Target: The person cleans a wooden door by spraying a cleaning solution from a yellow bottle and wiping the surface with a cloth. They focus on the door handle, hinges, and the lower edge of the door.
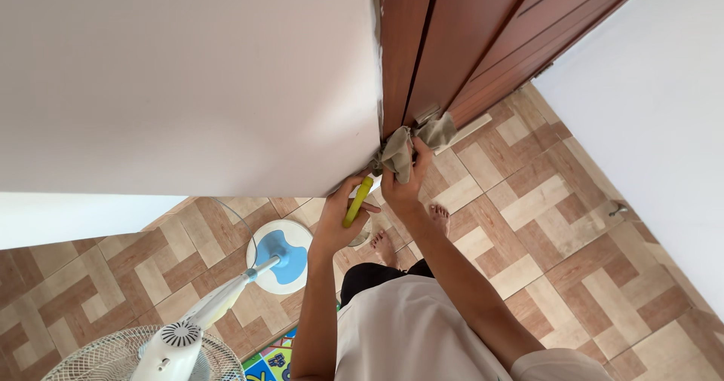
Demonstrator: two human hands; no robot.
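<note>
1. Overhead, the grey-brown cloth (407, 149) sits bunched in the right hand (403, 181), pressed against the lower edge of the brown wooden door (452, 42) where it meets the white wall (188, 79); part of the cloth spills out to the right of the hand, onto the door's bottom corner.
2. Just to the left and slightly lower, the yellow-green tube-shaped tool (357, 201) lies slantwise across the left hand (341, 214); its upper end points toward the cloth and nearly touches it.
3. What the tool's upper tip looks like is hard to make out, as it runs under the cloth and the wall's edge; the right hand's fingertips are buried in the cloth folds; both forearms are cut off by the bottom of the view.
4. Right hand: fingers curled and clamped around the cloth; left hand: fingers wrapped closed about the yellow-green tool, thumb along its side.
5. Below, bare feet (386, 245) stand on the patterned tile floor (573, 260); a white standing fan (181, 336) with a round blue-and-white base (280, 249) stands to the left.
</note>
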